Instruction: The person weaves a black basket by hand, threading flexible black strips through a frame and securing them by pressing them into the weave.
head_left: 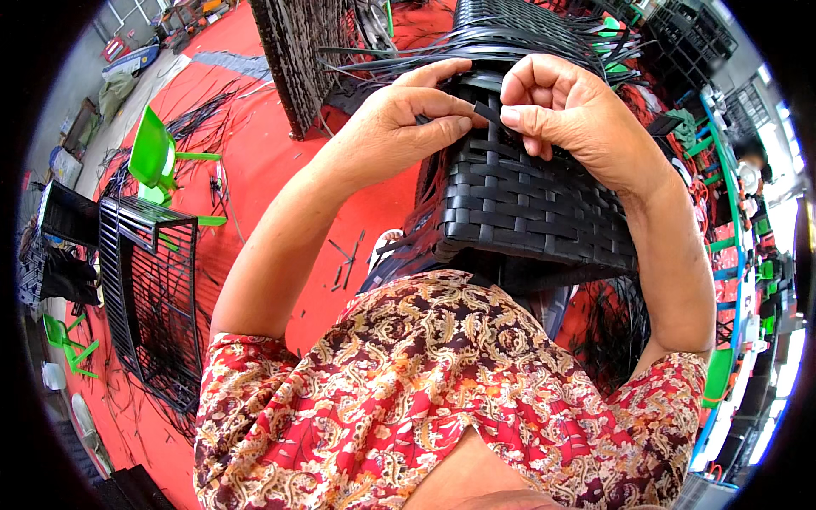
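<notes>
In front of me is a black woven wicker piece (527,200), its flat plastic strips crossing in a basket weave. My left hand (416,119) is at its upper left corner, thumb and forefinger pinched on a short black plastic strip (486,110). My right hand (569,115) is close beside it, fingers curled and thumb tip against the same strip. What lies behind the right fingers is hidden. Beyond the hands, many loose strip ends (527,47) fan out sideways across the far part of the weave.
A tall dark woven panel (297,64) stands at the far left. Left on the red floor (255,204) are a green plastic chair (153,153), a black slatted frame (153,297) and scattered strips. A blue-green rack (727,204) runs along the right.
</notes>
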